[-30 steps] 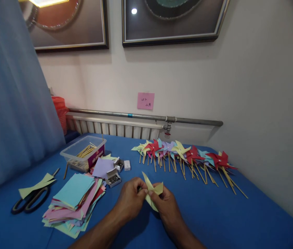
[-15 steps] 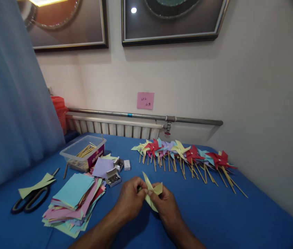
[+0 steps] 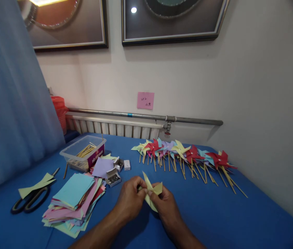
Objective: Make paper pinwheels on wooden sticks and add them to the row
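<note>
Taking the stack of coloured paper [image 3: 73,204] as the reference point. Left of it, black scissors [image 3: 29,200] lie on the blue table [image 3: 227,214] with a pale green paper scrap [image 3: 36,185] across them. Behind the stack sits a clear plastic tub [image 3: 82,152] with wooden sticks in it, and just right of the stack's far corner are little open boxes of pins [image 3: 114,178].

To the right of the stack, both hands meet over the table: the left hand [image 3: 131,199] and right hand [image 3: 166,204] are each pinched tight on a folded yellow paper piece [image 3: 152,193], fingertips close together on it, holding it just above the cloth. Further right and back from the stack, a row of finished pinwheels [image 3: 185,154] on sticks lies near the wall.
</note>
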{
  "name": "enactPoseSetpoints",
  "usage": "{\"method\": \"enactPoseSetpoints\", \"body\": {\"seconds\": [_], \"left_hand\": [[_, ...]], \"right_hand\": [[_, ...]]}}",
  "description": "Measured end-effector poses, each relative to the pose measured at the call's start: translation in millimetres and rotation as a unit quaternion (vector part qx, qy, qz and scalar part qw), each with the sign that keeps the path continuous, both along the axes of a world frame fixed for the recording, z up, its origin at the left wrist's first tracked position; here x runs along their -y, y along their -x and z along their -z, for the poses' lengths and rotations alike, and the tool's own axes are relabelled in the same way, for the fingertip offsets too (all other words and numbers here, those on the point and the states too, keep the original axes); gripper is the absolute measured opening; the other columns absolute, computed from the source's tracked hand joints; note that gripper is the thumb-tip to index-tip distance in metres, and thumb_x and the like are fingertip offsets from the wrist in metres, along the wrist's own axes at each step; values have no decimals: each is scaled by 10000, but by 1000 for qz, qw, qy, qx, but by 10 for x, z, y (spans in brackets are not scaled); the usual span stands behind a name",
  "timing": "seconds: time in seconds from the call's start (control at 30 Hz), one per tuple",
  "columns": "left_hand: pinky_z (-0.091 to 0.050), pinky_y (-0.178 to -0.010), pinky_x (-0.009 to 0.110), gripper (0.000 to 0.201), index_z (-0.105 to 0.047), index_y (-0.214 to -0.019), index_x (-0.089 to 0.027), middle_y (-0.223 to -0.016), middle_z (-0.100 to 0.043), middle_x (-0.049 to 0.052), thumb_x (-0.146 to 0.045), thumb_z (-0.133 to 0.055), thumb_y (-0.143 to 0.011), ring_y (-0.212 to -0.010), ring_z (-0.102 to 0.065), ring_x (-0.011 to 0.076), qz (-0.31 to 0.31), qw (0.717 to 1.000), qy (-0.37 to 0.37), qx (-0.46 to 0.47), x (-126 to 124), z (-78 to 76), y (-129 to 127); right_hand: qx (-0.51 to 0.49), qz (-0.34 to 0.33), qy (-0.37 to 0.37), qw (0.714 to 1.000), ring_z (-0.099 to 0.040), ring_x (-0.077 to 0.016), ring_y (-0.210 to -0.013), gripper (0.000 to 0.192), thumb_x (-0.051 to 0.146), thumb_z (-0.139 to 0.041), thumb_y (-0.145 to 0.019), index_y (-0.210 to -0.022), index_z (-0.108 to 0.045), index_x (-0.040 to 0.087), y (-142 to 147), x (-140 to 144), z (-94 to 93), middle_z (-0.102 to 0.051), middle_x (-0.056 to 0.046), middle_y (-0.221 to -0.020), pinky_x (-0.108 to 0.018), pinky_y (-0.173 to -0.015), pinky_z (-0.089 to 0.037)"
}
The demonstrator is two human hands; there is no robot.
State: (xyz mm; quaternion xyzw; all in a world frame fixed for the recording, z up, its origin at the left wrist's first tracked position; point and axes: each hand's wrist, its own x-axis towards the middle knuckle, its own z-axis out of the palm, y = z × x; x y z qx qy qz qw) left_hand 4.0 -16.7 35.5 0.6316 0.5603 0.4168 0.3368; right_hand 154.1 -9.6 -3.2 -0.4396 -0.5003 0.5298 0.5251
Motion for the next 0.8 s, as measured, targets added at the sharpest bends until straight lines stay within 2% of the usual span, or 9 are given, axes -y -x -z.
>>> {"method": "enactPoseSetpoints", "body": {"seconds": [0.4,0.63,0.8], "left_hand": [[-339,-636,252,66,-595,-805,-207,-664,-547,-59,-156,-595,-763,-654,-483,140,-9,1000,-17,19,-1,9,6],[-391,-670,259,52,-588,-797,-205,-724,-610,-36,-157,-581,-780,-700,-550,146,-6,999,-32,40,15,21,-13],[-430,-672,262,250,-661,-1024,-184,-790,-669,-14,-173,-631,-776,-729,-609,159,-6,992,2,126,-14,43,-35]], "right_hand": [[-13,8,24,1000,-569,-175,-572,537,619,-894,-608,-854,-685,191,25,12,-55,-664,14,-645,-284,-569,-450],[-6,26,22,999,-547,-167,-591,473,563,-864,-641,-867,-693,184,2,0,-8,-652,24,-653,-276,-582,-431],[-7,32,12,999,-536,-169,-600,444,557,-859,-640,-819,-675,194,-1,-7,-12,-644,20,-649,-277,-586,-424]]}}
